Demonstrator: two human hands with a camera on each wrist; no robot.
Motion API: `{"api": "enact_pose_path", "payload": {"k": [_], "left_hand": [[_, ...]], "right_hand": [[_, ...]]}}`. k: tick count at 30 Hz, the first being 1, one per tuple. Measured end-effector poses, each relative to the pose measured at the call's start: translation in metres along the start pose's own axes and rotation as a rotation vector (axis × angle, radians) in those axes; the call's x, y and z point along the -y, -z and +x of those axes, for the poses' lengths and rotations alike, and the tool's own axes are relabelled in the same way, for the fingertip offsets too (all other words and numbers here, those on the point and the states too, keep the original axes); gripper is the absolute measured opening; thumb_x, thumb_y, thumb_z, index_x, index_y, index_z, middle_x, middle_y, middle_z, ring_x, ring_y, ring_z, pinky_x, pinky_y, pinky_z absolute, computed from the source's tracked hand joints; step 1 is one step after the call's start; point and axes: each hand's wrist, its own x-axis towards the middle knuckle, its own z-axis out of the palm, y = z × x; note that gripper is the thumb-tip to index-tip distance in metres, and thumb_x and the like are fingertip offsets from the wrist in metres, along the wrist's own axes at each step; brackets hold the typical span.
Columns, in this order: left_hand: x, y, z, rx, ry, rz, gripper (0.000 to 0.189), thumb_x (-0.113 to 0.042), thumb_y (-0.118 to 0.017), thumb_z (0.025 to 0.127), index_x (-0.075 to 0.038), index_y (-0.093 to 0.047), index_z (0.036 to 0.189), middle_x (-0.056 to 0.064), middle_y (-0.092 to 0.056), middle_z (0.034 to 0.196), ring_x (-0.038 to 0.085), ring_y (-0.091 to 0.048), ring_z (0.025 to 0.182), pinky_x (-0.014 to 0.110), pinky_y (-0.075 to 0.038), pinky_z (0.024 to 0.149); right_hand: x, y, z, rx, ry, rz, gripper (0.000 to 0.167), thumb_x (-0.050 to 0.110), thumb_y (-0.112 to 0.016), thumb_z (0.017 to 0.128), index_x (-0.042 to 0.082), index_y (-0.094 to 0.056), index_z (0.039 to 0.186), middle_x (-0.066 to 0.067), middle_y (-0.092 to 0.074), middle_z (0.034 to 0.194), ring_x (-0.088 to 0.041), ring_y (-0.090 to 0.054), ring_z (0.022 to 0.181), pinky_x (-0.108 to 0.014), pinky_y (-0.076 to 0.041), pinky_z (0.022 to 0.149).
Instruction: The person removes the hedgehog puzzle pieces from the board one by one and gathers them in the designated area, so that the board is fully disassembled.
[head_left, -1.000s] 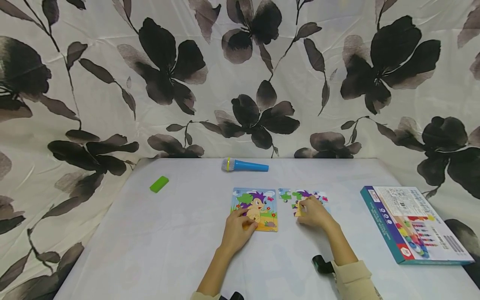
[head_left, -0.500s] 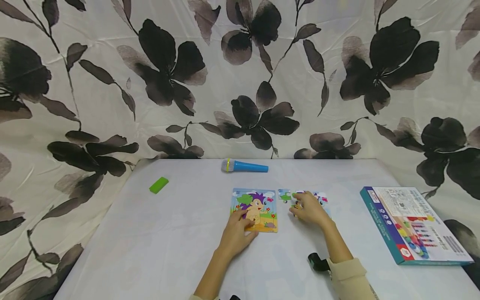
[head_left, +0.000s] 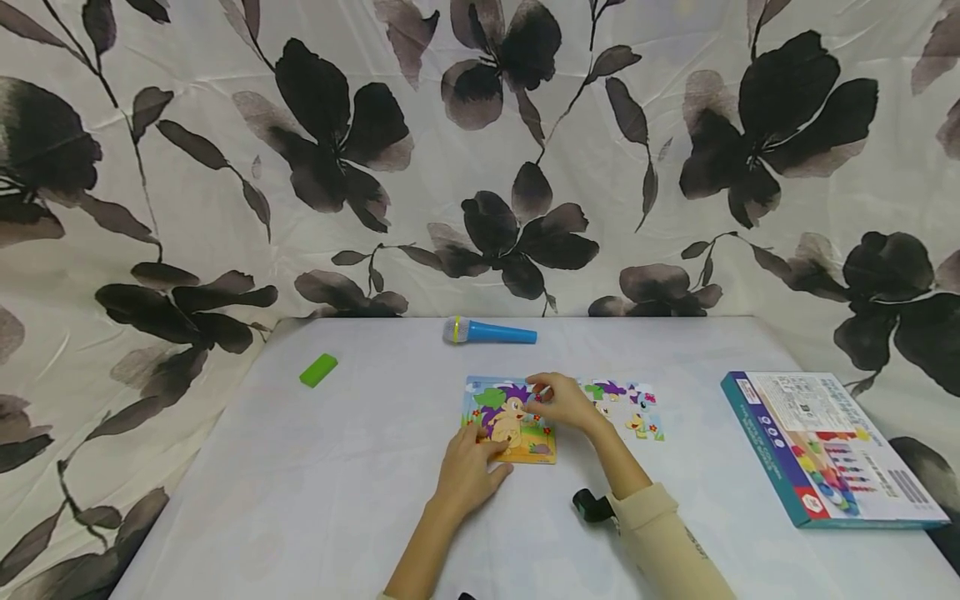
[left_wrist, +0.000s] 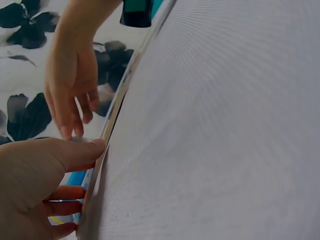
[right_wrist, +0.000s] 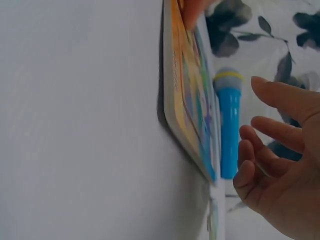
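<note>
A square hedgehog picture puzzle [head_left: 542,454] lies on the white table, bordered in blue and orange. My left hand [head_left: 467,473] rests on its lower left part, fingertips on the picture and thumb by the front edge. Over the upper right corner of the puzzle hovers my right hand [head_left: 567,406]. The right wrist view shows that hand [right_wrist: 285,160] with thumb and fingers spread and nothing between them. Several loose puzzle pieces [head_left: 642,427] lie to the right of the puzzle, partly hidden behind the right hand and wrist.
A blue toy microphone [head_left: 498,333] lies behind the puzzle. Toward the back left is a green block [head_left: 318,370]. A large flat box [head_left: 877,467] occupies the table's right side. Flower-patterned cloth [head_left: 525,242] hangs behind the table.
My right hand has moved left from the loose pieces to above the puzzle's upper right, uncovering several pieces. My left hand has stayed on the puzzle, its thumb shifting slightly.
</note>
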Motion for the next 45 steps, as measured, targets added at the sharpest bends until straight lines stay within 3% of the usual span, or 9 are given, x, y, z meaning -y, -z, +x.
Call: {"api": "enact_pose_path", "payload": {"k": [5,15,20,28,45], "left_hand": [[0.002,0.000,0.000,-0.026,-0.030,-0.008,0.029,-0.028,-0.075,0.078,-0.010,-0.074,0.102,0.011,-0.058,0.108,0.027,-0.053,0.104,0.044,-0.041,0.095],[0.007,-0.002,0.003,-0.077,-0.065,-0.005,0.024,-0.028,-0.076,0.078,-0.011,-0.076,0.095,0.007,-0.061,0.100,0.023,-0.054,0.097,0.044,-0.043,0.090],[0.007,-0.001,0.002,-0.093,-0.071,-0.018,0.024,-0.028,-0.076,0.078,-0.011,-0.076,0.094,0.006,-0.061,0.097,0.023,-0.054,0.095,0.042,-0.044,0.088],[0.007,0.000,0.002,-0.098,-0.068,-0.048,0.024,-0.028,-0.076,0.078,-0.010,-0.076,0.094,0.005,-0.060,0.097,0.022,-0.053,0.094,0.040,-0.044,0.087],[0.009,-0.002,0.002,-0.107,-0.070,-0.079,0.023,-0.026,-0.076,0.078,-0.008,-0.076,0.092,0.006,-0.060,0.097,0.022,-0.053,0.094,0.042,-0.043,0.088]], "right_hand": [[0.007,-0.016,0.012,0.061,0.030,0.043,0.046,0.017,-0.070,0.084,-0.007,-0.057,0.121,-0.016,-0.062,0.097,-0.018,-0.053,0.076,-0.024,-0.047,0.064],[0.010,-0.036,0.028,0.100,0.053,-0.056,0.045,0.017,-0.074,0.080,-0.006,-0.061,0.117,-0.018,-0.063,0.106,-0.025,-0.059,0.092,-0.037,-0.051,0.084],[0.013,-0.040,0.031,0.122,0.061,-0.081,0.039,0.015,-0.075,0.076,-0.005,-0.066,0.109,-0.015,-0.065,0.100,-0.023,-0.057,0.090,-0.036,-0.051,0.082],[0.017,-0.043,0.031,0.147,-0.006,-0.057,0.031,0.014,-0.077,0.076,0.000,-0.069,0.102,-0.004,-0.063,0.088,-0.014,-0.053,0.079,-0.025,-0.048,0.072],[0.021,-0.045,0.033,0.156,-0.076,-0.018,0.031,0.015,-0.078,0.074,-0.001,-0.063,0.096,-0.004,-0.058,0.084,-0.013,-0.050,0.077,-0.024,-0.047,0.072]]}}
